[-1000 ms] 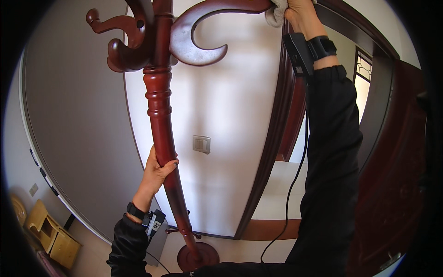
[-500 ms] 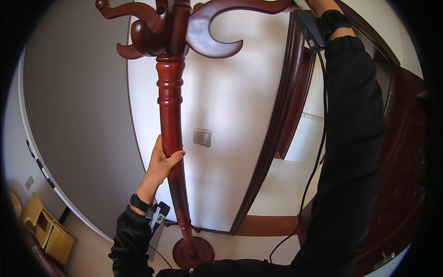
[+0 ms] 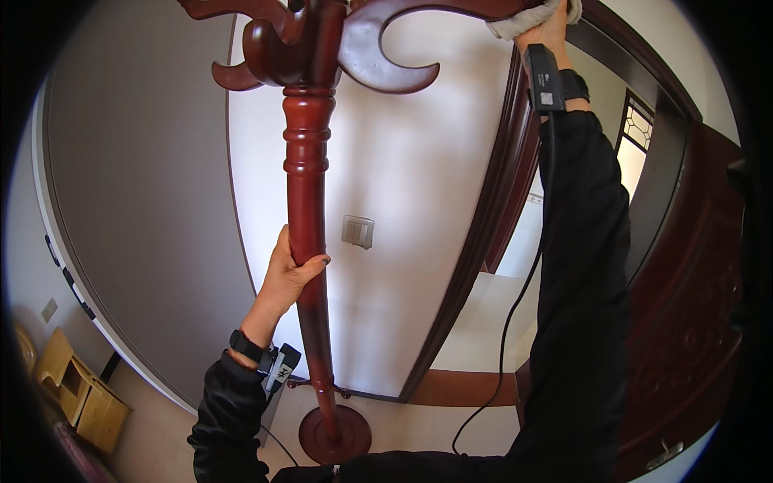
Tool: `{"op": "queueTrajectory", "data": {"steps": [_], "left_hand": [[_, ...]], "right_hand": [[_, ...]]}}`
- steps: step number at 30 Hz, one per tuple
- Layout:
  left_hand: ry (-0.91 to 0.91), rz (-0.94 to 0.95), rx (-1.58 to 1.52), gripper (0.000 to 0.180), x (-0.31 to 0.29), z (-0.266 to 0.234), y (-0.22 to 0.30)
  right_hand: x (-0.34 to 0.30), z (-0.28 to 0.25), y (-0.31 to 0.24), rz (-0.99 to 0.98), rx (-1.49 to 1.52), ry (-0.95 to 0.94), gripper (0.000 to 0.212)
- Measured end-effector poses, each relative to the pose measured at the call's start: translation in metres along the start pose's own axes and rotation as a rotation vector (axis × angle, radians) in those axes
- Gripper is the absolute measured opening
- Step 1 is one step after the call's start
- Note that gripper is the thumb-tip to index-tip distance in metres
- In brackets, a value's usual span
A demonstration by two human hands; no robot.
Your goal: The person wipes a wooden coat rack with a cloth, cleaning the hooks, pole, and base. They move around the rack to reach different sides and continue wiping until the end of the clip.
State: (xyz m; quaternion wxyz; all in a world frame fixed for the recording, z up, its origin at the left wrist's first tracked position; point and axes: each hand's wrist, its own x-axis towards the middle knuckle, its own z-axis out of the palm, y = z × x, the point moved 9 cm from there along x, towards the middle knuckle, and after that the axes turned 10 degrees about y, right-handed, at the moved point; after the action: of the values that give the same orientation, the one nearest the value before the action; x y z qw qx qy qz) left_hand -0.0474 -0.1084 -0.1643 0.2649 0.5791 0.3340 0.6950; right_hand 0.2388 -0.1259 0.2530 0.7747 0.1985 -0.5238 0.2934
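A dark red wooden coat rack (image 3: pixel 307 193) stands upright in front of me, with curved arms at its top and a round base on the floor. My left hand (image 3: pixel 288 272) is wrapped round the middle of its post, thumb across the front. Up at the top right, my right hand (image 3: pixel 549 30) grips a light grey cloth (image 3: pixel 515 24) at the outer end of one curved arm (image 3: pixel 451 8). The cloth covers that tip, and part of it hangs over the far side of the hand. Each wrist wears a black strap with a small device.
Behind the rack is a white wall with a light switch (image 3: pixel 357 232). A grey panel (image 3: pixel 145 201) fills the left. To the right are a dark wooden door frame (image 3: pixel 471 266) and a carved red door (image 3: pixel 684 354). A small wooden cabinet (image 3: pixel 101 414) stands lower left. A black cable (image 3: pixel 503 346) trails from my right wrist.
My right hand has shifted slightly down and left in view, and more of the cloth shows. The rack's top appears a little higher and further right. My left hand keeps its hold.
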Motion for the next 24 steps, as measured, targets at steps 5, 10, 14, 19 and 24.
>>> {"op": "queueTrajectory", "data": {"steps": [5, 10, 14, 19, 24], "left_hand": [[0.000, -0.010, -0.004, 0.051, 0.000, 0.000, 0.001], [0.015, -0.038, 0.037, 0.049, -0.001, -0.002, -0.001], [0.016, -0.015, 0.048, 0.050, 0.000, -0.002, 0.002], [0.014, -0.028, 0.021, 0.051, 0.000, -0.001, 0.003], [-0.006, -0.040, 0.037, 0.050, 0.000, 0.001, 0.003]], "right_hand": [[-0.032, -0.006, 0.009, -0.151, -0.416, -0.018, 0.020], [-0.044, 0.001, 0.012, -0.369, -0.790, -0.047, 0.022], [-0.033, -0.014, 0.062, 0.192, 0.071, -0.046, 0.017], [-0.062, -0.037, 0.073, 0.278, -0.058, -0.028, 0.031], [-0.125, -0.042, 0.049, 0.312, -0.672, -0.026, 0.031]]}}
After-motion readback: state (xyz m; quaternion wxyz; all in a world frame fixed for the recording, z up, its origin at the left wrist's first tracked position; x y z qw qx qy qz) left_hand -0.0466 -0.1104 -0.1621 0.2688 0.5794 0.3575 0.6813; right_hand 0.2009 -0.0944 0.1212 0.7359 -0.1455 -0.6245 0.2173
